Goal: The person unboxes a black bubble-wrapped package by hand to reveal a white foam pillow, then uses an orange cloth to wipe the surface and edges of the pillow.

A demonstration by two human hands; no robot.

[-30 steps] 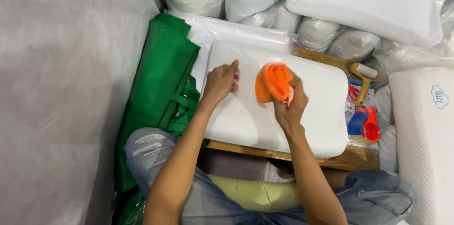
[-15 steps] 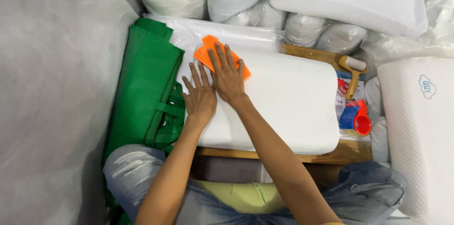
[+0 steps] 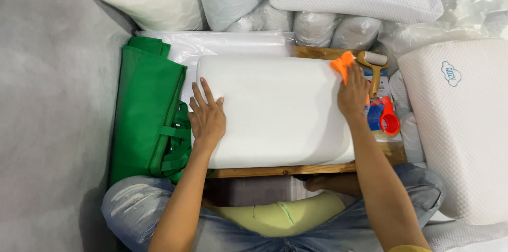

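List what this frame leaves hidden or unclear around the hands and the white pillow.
Head view:
- Orange cloth: mostly covered by the right hand.
- Wooden board: largely hidden under the white pillow.
- Roller: handle partly behind the right hand.
- Tape dispenser: details too small.
- Left hand: palm side hidden.

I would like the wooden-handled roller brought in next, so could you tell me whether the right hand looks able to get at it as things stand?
Probably yes. The right hand, pressing an orange cloth at the white foam pillow's edge, lies right beside the wooden-handled roller, with nothing between; the cloth would need releasing first.
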